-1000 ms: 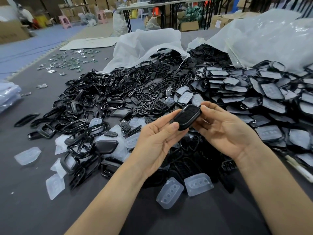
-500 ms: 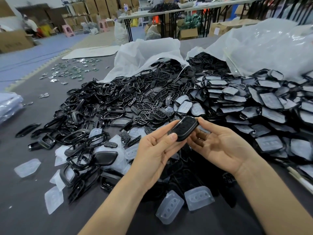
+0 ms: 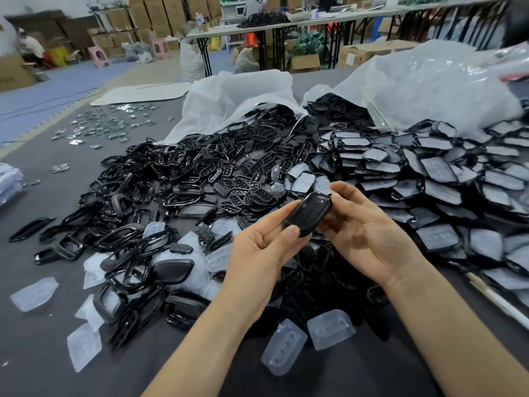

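Black key-fob shell: one piece, glossy, tilted, held in the air above the middle of the worktop. My left hand pinches its lower end, thumb on top and fingers behind. My right hand grips its upper end, fingertips curled over the rim. Below: a heap of black frames toward the left, backed shells toward the right edge, and two clear button pads near the front edge.

Blue foam mats cover the left floor. Stacked brown cardboard boxes fill the back, behind a long white table and pink plastic stools.
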Action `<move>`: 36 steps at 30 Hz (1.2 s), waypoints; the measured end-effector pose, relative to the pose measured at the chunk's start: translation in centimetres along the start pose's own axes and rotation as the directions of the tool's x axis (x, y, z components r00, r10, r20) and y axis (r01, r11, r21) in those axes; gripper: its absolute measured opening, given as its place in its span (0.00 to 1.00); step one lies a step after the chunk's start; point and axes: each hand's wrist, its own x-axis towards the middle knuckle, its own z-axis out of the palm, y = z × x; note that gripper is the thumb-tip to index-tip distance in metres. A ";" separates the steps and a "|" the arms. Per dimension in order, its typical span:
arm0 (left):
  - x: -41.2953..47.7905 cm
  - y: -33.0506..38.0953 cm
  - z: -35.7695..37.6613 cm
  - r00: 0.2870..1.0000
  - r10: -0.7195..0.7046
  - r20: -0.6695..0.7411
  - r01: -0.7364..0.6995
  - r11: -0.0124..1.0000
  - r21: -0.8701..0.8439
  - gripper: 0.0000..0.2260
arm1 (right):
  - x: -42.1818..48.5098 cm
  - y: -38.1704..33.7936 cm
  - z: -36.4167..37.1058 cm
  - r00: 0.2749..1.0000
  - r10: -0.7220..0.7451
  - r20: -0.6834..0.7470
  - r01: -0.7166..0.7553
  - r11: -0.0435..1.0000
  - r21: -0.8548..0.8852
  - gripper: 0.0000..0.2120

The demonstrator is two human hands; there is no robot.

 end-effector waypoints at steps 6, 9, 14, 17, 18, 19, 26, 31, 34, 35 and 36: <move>-0.8 -0.5 0.4 0.986 0.168 -0.002 -0.146 0.862 0.485 0.20 | -1.1 -1.4 0.3 0.996 -0.052 -0.070 0.025 0.936 -0.351 0.08; -1.4 -0.3 0.8 0.897 0.387 0.214 -0.403 0.516 0.756 0.24 | -2.6 -2.4 0.0 0.995 -0.077 -0.070 0.041 0.911 -0.411 0.06; -2.8 -0.1 4.2 0.723 0.300 0.622 -0.682 0.172 0.711 0.23 | -6.9 -6.0 -2.5 0.990 -0.097 -0.099 0.007 0.749 -0.663 0.06; -2.9 -1.1 8.5 0.664 -0.077 0.744 -0.747 -0.016 0.665 0.32 | -9.6 -8.3 -4.6 0.972 -0.126 -0.200 -0.108 0.514 -0.851 0.11; -2.8 -1.7 9.9 0.665 -0.128 0.736 -0.744 -0.038 0.667 0.33 | -10.3 -8.9 -5.3 0.961 -0.158 -0.226 -0.135 0.444 -0.886 0.11; -2.8 -2.2 11.5 0.655 -0.171 0.736 -0.754 -0.084 0.652 0.32 | -10.9 -9.6 -6.0 0.947 -0.200 -0.250 -0.159 0.384 -0.910 0.11; -1.8 -5.8 18.3 0.554 -0.167 0.816 -0.817 -0.299 0.494 0.29 | -12.7 -13.2 -10.1 0.863 -0.398 -0.312 -0.281 0.135 -0.950 0.09; -0.2 -8.7 19.8 0.643 -0.246 0.725 -0.764 -0.274 0.585 0.22 | -11.4 -11.9 -10.9 0.826 -0.522 -0.212 -0.331 -0.144 -0.933 0.13; 0.0 -9.1 19.5 0.672 -0.249 0.698 -0.739 -0.283 0.611 0.21 | -10.8 -11.0 -10.9 0.844 -0.488 -0.222 -0.360 -0.208 -0.910 0.13; 0.1 -9.0 19.4 0.675 -0.245 0.696 -0.736 -0.286 0.614 0.21 | -10.6 -10.8 -11.0 0.846 -0.485 -0.224 -0.370 -0.230 -0.900 0.13; 0.1 -8.6 19.3 0.673 -0.241 0.700 -0.740 -0.252 0.624 0.22 | -10.7 -10.8 -10.3 0.841 -0.489 -0.231 -0.379 -0.226 -0.897 0.13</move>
